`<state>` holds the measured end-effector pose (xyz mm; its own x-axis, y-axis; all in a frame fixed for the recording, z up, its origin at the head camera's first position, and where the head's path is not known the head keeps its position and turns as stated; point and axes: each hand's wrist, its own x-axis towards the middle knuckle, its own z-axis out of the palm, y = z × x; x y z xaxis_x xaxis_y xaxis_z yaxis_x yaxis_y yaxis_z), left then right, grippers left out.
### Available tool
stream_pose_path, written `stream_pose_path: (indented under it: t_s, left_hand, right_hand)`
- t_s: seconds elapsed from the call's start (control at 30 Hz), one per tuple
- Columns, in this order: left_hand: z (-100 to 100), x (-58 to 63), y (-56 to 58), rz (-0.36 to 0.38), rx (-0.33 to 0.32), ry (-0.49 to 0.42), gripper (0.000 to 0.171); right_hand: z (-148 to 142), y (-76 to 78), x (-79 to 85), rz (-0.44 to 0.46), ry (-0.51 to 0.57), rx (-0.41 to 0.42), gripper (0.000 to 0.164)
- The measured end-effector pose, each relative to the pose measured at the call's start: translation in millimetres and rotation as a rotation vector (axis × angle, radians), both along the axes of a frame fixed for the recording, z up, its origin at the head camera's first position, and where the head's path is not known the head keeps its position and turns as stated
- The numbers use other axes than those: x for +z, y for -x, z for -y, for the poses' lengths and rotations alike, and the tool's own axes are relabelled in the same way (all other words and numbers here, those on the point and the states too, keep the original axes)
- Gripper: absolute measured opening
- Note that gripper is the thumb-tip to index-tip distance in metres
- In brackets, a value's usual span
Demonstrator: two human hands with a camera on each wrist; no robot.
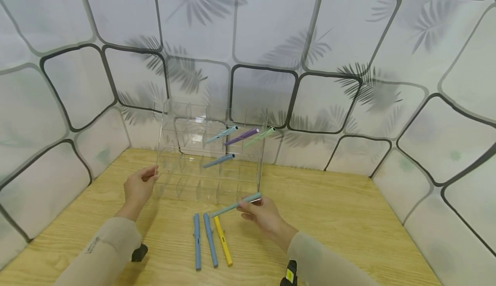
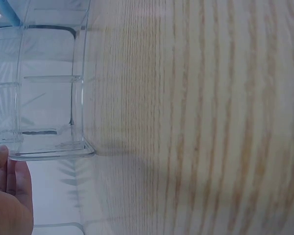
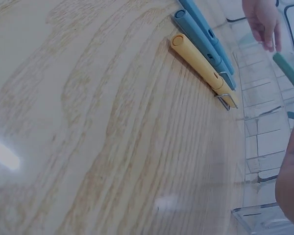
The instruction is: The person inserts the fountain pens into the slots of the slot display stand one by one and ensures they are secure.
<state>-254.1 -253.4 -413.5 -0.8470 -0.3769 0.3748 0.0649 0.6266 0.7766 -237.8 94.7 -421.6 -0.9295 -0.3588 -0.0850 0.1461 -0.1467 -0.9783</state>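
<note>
A clear plastic rack with rows of compartments (image 1: 180, 188) stands on the table. My left hand (image 1: 140, 187) pinches its left side edge between thumb and fingers; the left wrist view shows this grip at the rack's rim (image 2: 51, 157). In front of the rack's lower right corner, my right hand (image 1: 265, 218) holds a teal pen (image 1: 228, 208) at a slant between thumb and fingers. Its lower end points toward the pens on the table: two blue pens (image 1: 197, 241) and a yellow pen (image 1: 222, 240), lying side by side.
In the rack's upper row rest a light blue pen (image 1: 222, 135), a purple pen (image 1: 242, 136) and a light green pen (image 1: 260, 137). A blue pen (image 1: 219, 160) lies one row lower. Patterned curtain walls (image 1: 271, 27) enclose the wooden table (image 1: 329, 217) behind and at both sides.
</note>
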Motion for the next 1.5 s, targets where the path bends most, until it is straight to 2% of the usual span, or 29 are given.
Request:
stream_pose_path:
  t_s: [0.23, 0.4, 0.6, 0.77, 1.1, 1.37, 1.5]
  left_hand:
    - [0, -0.6, 0.4, 0.005, 0.009, -0.003, 0.027]
    - [1, -0.4, 1.0, 0.003, 0.005, 0.001, 0.028]
    - [1, -0.7, 1.0, 0.005, 0.004, 0.002, 0.028]
    - [2, -0.9, 1.4, 0.011, 0.008, 0.008, 0.027]
    - [2, -1.9, 2.2, 0.002, 0.001, 0.0, 0.027]
    - [2, -2.5, 1.6, -0.014, -0.004, -0.006, 0.027]
    - [2, -2.4, 1.6, -0.012, -0.004, -0.012, 0.027]
  right_hand:
    - [0, 5.1, 5.1, -0.089, 0.042, -0.126, 0.034]
    - [-1, 8.4, 14.5, -0.143, 0.053, -0.226, 0.034]
    - [-2, 16.1, 29.0, -0.159, 0.081, -0.37, 0.033]
    - [-6, 25.9, 37.6, -0.199, 0.128, -0.449, 0.026]
    - [-6, 40.9, 51.7, -0.281, 0.086, -0.536, 0.028]
    - [3, 51.1, 60.0, -0.304, 0.008, -0.535, 0.031]
    - [9, 55.7, 62.3, -0.288, -0.016, -0.536, 0.031]
